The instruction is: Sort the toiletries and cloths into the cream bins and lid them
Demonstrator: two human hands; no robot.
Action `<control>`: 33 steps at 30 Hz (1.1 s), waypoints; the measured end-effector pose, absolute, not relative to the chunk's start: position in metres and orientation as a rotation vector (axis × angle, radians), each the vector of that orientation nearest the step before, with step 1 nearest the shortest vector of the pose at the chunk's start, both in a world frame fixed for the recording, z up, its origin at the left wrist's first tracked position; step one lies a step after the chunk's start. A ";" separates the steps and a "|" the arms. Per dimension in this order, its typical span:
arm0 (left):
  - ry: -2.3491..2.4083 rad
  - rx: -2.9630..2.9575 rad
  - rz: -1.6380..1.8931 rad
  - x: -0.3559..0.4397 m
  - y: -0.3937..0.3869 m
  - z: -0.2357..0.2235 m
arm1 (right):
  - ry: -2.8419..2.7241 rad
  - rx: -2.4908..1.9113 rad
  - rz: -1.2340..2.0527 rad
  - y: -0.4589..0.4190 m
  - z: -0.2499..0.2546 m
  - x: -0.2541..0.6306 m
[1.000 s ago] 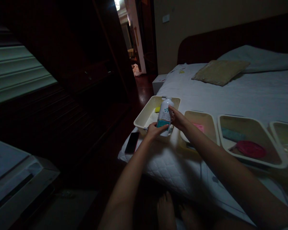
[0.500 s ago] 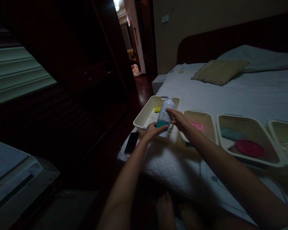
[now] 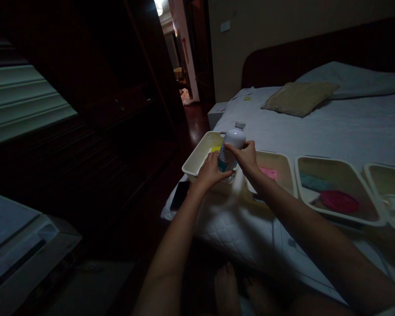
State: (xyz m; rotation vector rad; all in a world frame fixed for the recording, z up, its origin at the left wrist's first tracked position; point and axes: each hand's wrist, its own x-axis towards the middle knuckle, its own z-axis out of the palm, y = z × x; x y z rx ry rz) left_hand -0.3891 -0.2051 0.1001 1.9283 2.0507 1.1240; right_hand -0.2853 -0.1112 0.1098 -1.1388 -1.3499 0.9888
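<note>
A white bottle [image 3: 234,139] with a ribbed cap and a teal band on its label is held tilted, its cap end up and to the right. My left hand [image 3: 210,171] grips its lower left side, and my right hand [image 3: 245,156] wraps its right side with the thumb across the front. Right behind the bottle, a cream basket [image 3: 197,153] with perforated walls stands on the bed corner. Something yellow [image 3: 215,149] lies inside it, partly covered by my hands and the bottle.
More cream baskets stand in a row to the right: one with a pink item [image 3: 269,174], one with a magenta bundle [image 3: 339,201]. A dark phone [image 3: 180,195] lies at the mattress edge. A cushion [image 3: 299,98] rests farther back; a white cabinet [image 3: 29,237] is at lower left.
The bottle has been raised slightly and tilted further to the right, turning its label partly out of sight. Both hands have shifted their hold around it.
</note>
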 end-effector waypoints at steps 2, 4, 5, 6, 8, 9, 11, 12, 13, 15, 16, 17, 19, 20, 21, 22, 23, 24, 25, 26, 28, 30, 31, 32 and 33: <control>2.176 2.005 1.081 -0.383 -0.204 0.101 | -1.293 -1.142 1.004 -0.114 0.111 -0.286; 2.276 2.008 1.072 -0.376 -0.204 0.100 | -1.244 -1.147 1.039 -0.117 0.112 -0.287; 2.318 1.991 1.075 -0.373 -0.204 0.098 | -1.235 -1.139 1.056 -0.118 0.113 -0.287; 2.351 1.967 1.080 -0.370 -0.205 0.097 | -1.239 -1.126 1.068 -0.120 0.115 -0.287; 2.388 1.911 1.084 -0.367 -0.206 0.093 | -1.269 -1.095 1.078 -0.124 0.117 -0.287; 2.396 1.882 1.087 -0.366 -0.206 0.092 | -1.289 -1.084 1.076 -0.126 0.118 -0.287; 2.406 1.824 1.102 -0.367 -0.207 0.090 | -1.320 -1.079 1.073 -0.130 0.121 -0.288; 2.410 1.797 1.111 -0.367 -0.207 0.089 | -1.334 -1.079 1.079 -0.132 0.121 -0.288; 2.412 1.774 1.119 -0.368 -0.208 0.089 | -1.346 -1.077 1.090 -0.134 0.122 -0.288; 2.408 1.753 1.128 -0.370 -0.210 0.089 | -1.371 -1.063 1.118 -0.136 0.122 -0.288; 2.402 1.747 1.132 -0.371 -0.212 0.090 | -1.381 -1.056 1.131 -0.136 0.122 -0.288; 2.392 1.738 1.139 -0.372 -0.213 0.091 | -1.394 -1.047 1.145 -0.136 0.122 -0.288; 2.367 1.683 1.180 -0.373 -0.215 0.092 | -1.421 -1.031 1.196 -0.134 0.121 -0.287; 2.348 1.626 1.215 -0.373 -0.215 0.092 | -1.434 -1.026 1.236 -0.133 0.121 -0.287; 2.323 1.549 1.261 -0.374 -0.215 0.093 | -1.443 -1.021 1.281 -0.131 0.121 -0.287; 2.286 1.460 1.313 -0.375 -0.213 0.093 | -1.449 -1.014 1.328 -0.130 0.121 -0.287; 2.238 1.367 1.368 -0.377 -0.212 0.092 | -1.448 -1.007 1.368 -0.128 0.122 -0.287; 2.178 1.275 1.417 -0.379 -0.209 0.091 | -1.439 -1.003 1.398 -0.127 0.123 -0.288; 2.106 1.192 1.460 -0.381 -0.207 0.090 | -1.426 -1.000 1.419 -0.126 0.124 -0.288; 2.024 1.120 1.494 -0.384 -0.205 0.088 | -1.409 -0.997 1.436 -0.125 0.126 -0.288; 1.829 1.003 1.534 -0.391 -0.203 0.084 | -1.373 -0.998 1.463 -0.124 0.130 -0.286; 1.599 0.908 1.546 -0.396 -0.205 0.081 | -1.339 -1.009 1.482 -0.122 0.133 -0.283; 1.483 0.871 1.543 -0.398 -0.207 0.079 | -1.324 -1.010 1.495 -0.120 0.133 -0.280; 1.378 0.838 1.532 -0.400 -0.209 0.079 | -1.312 -1.003 1.518 -0.118 0.133 -0.278; 1.291 0.811 1.515 -0.401 -0.212 0.078 | -1.301 -0.989 1.557 -0.116 0.133 -0.275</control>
